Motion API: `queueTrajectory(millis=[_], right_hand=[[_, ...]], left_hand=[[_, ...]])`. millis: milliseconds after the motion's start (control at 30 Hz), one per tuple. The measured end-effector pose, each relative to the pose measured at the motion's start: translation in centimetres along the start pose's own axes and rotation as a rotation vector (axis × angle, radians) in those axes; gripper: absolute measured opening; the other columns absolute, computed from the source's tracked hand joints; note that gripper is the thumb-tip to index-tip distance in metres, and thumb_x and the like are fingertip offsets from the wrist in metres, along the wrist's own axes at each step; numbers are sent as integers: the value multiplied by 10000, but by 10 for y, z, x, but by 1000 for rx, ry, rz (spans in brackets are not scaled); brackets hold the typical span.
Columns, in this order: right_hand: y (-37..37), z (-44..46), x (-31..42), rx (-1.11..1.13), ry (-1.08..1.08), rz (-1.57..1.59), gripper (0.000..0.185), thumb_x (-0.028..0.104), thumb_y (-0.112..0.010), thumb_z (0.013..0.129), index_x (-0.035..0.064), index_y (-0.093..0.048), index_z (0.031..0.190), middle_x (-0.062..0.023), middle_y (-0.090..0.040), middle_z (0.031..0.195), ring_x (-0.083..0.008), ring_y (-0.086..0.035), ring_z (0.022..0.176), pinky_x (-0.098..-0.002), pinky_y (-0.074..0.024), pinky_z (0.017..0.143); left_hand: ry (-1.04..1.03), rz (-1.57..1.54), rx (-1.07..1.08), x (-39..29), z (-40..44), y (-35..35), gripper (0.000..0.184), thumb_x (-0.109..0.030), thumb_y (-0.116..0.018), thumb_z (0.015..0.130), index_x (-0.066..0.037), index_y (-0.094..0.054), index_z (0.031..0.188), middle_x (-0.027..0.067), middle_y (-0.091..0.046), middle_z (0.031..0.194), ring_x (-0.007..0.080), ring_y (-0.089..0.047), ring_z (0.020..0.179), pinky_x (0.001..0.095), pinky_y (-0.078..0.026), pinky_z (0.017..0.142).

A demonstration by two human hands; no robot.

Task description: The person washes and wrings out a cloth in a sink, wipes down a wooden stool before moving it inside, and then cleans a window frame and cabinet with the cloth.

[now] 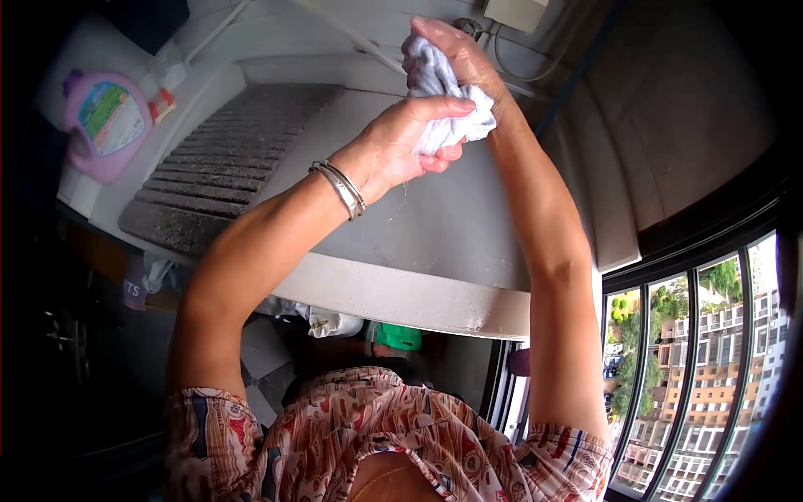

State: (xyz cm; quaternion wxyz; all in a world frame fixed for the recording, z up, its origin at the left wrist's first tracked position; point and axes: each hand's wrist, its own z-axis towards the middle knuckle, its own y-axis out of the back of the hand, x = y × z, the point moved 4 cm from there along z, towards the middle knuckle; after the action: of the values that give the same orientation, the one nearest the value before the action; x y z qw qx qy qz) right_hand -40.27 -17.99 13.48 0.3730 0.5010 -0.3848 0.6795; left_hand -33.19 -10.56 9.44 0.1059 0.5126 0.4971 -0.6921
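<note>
A wet, pale grey-white cloth (437, 77) is bunched up between my two hands over the grey laundry sink (418, 226). My left hand (411, 138), with metal bangles on its wrist, closes round the lower part of the cloth, thumb on top. Round the upper end of the cloth wraps my right hand (458, 52), higher up near the back wall. Thin drops of water fall below my left hand. At the sink's left side lies a dark ribbed washboard surface (219, 159), touched by neither hand.
A pink detergent bottle (107, 124) stands at the far left, beside a small red-and-white item (161, 105). Hoses run along the back wall. A barred window (694, 368) is at the right. Under the sink's front edge are cloths and a green object (398, 336).
</note>
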Motion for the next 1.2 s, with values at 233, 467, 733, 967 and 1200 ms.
queueTrajectory(millis=[233,467,733,967,1200], right_hand=[[7,24,-22,-74,206,-884,271,240,-582,785,48,-654,963,-138,-632,790,-256,-598,661,-357,-474,631],[10,25,-19,-227,283,-1150,272,258,-602,829,63,-601,1019,-153,-642,814,-277,-621,764,-383,-501,719],[30,21,4,-201,323,-266,431,53,-654,784,-5,-471,1170,-29,-627,829,-75,-525,647,-199,-392,527],[-14,-8,22,-191,391,-312,405,74,-673,780,33,-525,1155,-12,-603,804,-81,-547,709,-201,-425,613],[-11,-38,17,-60,227,155,271,139,-568,867,23,-521,1108,-33,-595,886,-141,-624,811,-341,-527,723]], left_hand=[[131,307,-232,19,11,32,206,-251,-613,770,-71,-523,817,25,-522,676,101,-433,491,222,-286,401],[-182,1291,-440,-2,30,72,621,-383,-621,759,18,-467,1207,166,-610,1061,263,-594,978,355,-465,815],[146,764,-674,-1,-17,92,765,-505,-490,883,10,-217,1377,253,-441,1282,373,-467,1152,486,-443,878],[215,-108,-251,11,-2,34,902,-696,-67,841,35,-175,1359,318,-453,1193,459,-516,1067,545,-430,906],[-334,-306,-326,-39,17,72,388,-213,-273,953,-12,-347,1276,217,-480,1204,338,-501,1113,460,-425,957]])
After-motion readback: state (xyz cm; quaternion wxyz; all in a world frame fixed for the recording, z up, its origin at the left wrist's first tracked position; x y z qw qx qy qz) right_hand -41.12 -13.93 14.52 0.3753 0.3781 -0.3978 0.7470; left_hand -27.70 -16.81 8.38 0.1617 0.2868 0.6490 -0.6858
